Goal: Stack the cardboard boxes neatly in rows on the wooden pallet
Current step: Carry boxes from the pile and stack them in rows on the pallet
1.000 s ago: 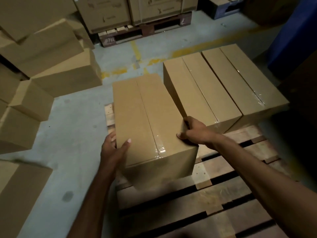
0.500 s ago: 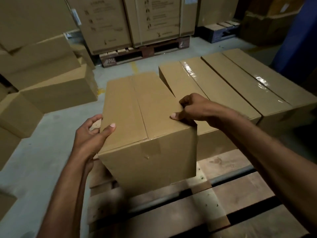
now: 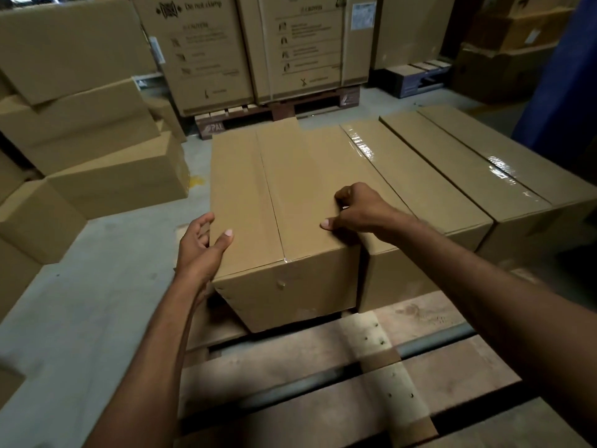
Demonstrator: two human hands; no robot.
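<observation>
We see a grey concrete floor [image 3: 97, 302] in a dim storeroom, and on it a pale wooden pallet [image 3: 452, 367] whose slats run across below both wrists, with dark gaps between them.

On the pallet's far part is a plain brown cardboard box [image 3: 290, 189], which both hands hold. The left hand [image 3: 200, 250] clasps its left top edge, thumb lying on the lid and fingers wrapped down the side wall. The right hand [image 3: 358, 211] grips the right top edge, thumb pressed on the lid, fingers curled tight at the seam with the next box. We cannot tell whether the bottom sits flat on the slats.

Just right of the right fingers, touching the held box, lies a taped brown box [image 3: 420, 195], and past it a second taped box [image 3: 504, 189], both lengthwise in a row. Left of the left fingers the pallet ends and bare floor opens; nearer than both hands the slats lie free.

Farther left a loose heap of brown cartons [image 3: 97, 140] crowds the floor. Beyond the fingertips stand tall printed cartons [image 3: 252, 50] on a dark red pallet [image 3: 277, 111], and a blue upright mass [image 3: 562, 76] closes the right side.
</observation>
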